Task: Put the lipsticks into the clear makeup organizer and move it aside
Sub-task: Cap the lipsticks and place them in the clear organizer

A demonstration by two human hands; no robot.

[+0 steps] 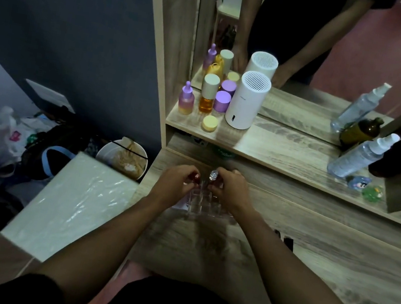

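Hands meet over a clear organizer [199,200] on the near part of a wooden vanity [308,262]. Left hand [175,183] pinches a red lipstick [195,176] above the organizer's left side; right hand [231,190] pinches a silver-capped lipstick [213,174] just right of it, both tubes close together at the organizer's far edge. Two dark tubes [285,239] lie on the wood to the right, apart from the organizer. On the far shelf [287,150] stand coloured bottles [207,98] and a white cylinder [247,101] before a mirror [319,39]; spray bottles [360,154] lean at far right.
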